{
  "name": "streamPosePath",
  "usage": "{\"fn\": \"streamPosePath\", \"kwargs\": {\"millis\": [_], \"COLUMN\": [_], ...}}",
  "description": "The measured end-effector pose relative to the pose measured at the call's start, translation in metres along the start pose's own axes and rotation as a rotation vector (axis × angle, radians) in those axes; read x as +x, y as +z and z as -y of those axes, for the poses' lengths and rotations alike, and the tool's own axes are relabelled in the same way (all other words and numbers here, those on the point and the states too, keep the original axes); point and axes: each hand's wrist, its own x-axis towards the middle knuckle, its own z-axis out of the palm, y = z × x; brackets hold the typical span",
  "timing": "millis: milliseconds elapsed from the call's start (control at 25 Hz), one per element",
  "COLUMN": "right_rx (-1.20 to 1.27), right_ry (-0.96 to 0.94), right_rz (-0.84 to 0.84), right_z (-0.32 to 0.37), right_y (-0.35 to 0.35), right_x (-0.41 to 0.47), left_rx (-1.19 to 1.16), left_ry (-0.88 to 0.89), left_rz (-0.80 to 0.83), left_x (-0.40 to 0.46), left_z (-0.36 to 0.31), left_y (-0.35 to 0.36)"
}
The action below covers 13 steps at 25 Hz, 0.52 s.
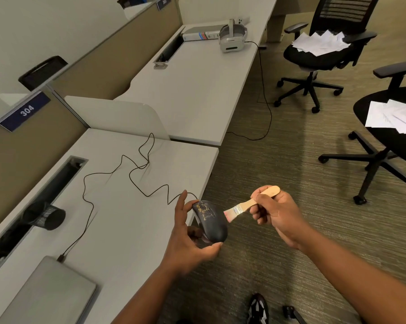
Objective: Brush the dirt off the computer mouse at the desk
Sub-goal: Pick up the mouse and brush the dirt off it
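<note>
Office: numbered cubicle desks (304), swivel chairs

Mouse: dark, wired, held up off the desk just past its near right edge, top facing up, tilted. Yellowish dirt flecks on its far/button end. Cable snakes back across desk. Brush: small, pale wood handle, metal band, pinkish bristles touching mouse's right side.

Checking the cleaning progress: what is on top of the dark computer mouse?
Tan flecks of dirt cover the front top of the dark computer mouse, held in the left hand. Its underside is hidden by that palm.
</note>
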Motion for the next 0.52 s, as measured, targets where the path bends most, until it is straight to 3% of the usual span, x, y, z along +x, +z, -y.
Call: {"fn": "streamPosePath", "kwargs": {"millis": [120, 280, 520], "right_rx": [0.225, 0.184, 0.091], "right_ry": [0.057, 0.124, 0.116], "right_rz": [0.057, 0.196, 0.047], "right_z": [0.005, 0.006, 0.004], "right_y": [0.004, 0.012, 0.009], "right_x": [-0.001, -0.002, 0.005], "left_rx": [-0.025, -0.05, -0.062], "left_ry": [-0.038, -0.079, -0.116], "left_rz": [0.037, 0.088, 0.113], "left_x": [0.002, 0.006, 0.009], "left_z": [0.002, 0.003, 0.004], "left_y": [0.0, -0.001, -0.001]}}
